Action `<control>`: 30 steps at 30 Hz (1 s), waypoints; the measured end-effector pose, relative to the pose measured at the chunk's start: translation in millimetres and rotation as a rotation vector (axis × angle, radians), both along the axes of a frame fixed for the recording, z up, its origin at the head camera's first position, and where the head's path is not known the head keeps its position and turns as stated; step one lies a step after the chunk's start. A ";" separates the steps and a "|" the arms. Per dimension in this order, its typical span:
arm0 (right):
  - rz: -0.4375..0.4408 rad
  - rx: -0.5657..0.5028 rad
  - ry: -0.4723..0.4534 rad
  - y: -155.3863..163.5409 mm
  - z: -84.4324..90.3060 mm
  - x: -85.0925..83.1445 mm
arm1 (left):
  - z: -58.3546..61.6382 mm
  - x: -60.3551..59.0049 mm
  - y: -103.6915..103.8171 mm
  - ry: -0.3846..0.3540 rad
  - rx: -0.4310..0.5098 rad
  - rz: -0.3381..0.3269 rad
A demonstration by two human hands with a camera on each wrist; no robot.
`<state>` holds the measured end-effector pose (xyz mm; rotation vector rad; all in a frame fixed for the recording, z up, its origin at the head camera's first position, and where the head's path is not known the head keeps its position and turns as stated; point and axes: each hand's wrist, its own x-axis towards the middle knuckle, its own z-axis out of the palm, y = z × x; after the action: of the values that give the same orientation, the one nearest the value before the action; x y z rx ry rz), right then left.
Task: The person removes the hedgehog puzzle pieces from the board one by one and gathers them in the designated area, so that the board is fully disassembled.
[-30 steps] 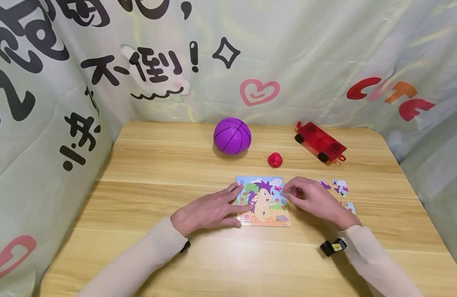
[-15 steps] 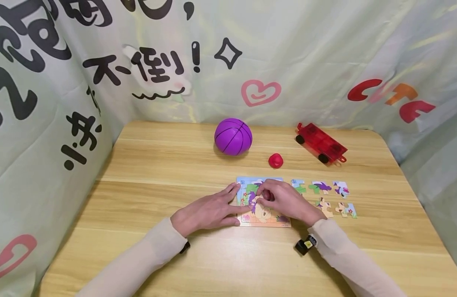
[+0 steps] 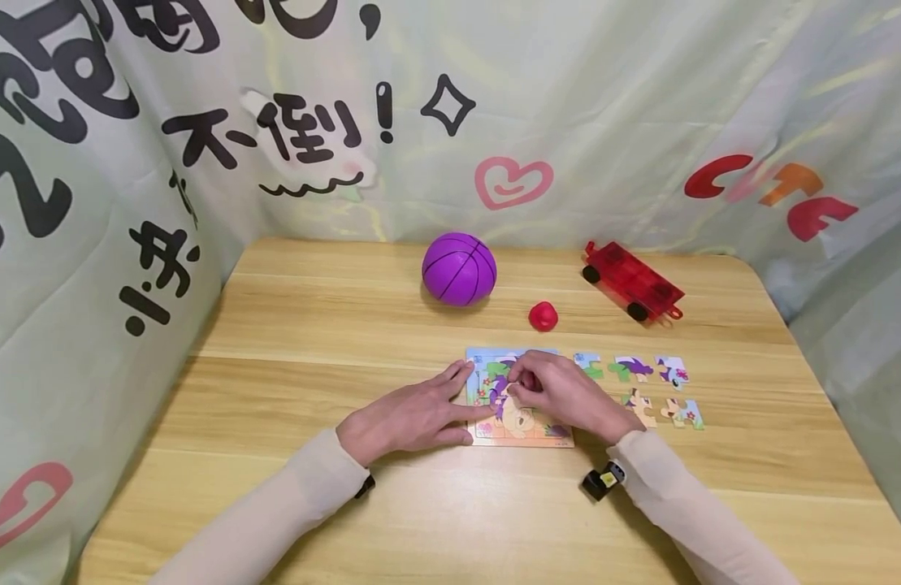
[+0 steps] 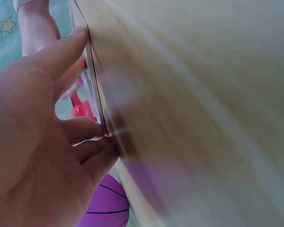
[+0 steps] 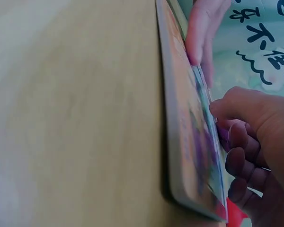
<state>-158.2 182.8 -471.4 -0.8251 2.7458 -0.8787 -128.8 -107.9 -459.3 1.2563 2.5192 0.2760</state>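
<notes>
Wooden table [image 3: 311,341], pale green printed curtain [image 3: 640,97] hung round three sides. At the back, a purple ball [image 3: 459,269], a small red knob [image 3: 543,316] and a red toy cart [image 3: 631,280]. The puzzle board [image 3: 487,361] lies near the middle, five loose pieces [image 3: 640,386] just to its right. Left hand [image 3: 413,416] lies flat, fingers straight, pressing the board's left edge. Right hand [image 3: 560,394] sits curled over the board, fingertips pinching at a piece in the picture.
</notes>
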 end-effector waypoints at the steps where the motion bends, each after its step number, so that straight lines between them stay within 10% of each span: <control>1: 0.000 -0.008 0.001 2.2 1.2 0.2 | -0.2 0.0 0.1 0.001 -0.002 0.001; 30: -0.123 0.028 0.092 109.1 16.5 24.8 | 2.3 -1.2 -16.4 -0.048 0.028 0.007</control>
<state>-133.4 292.0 -454.9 -0.7163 2.9088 -0.8418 -130.0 -124.4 -456.9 1.2369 2.4876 0.3407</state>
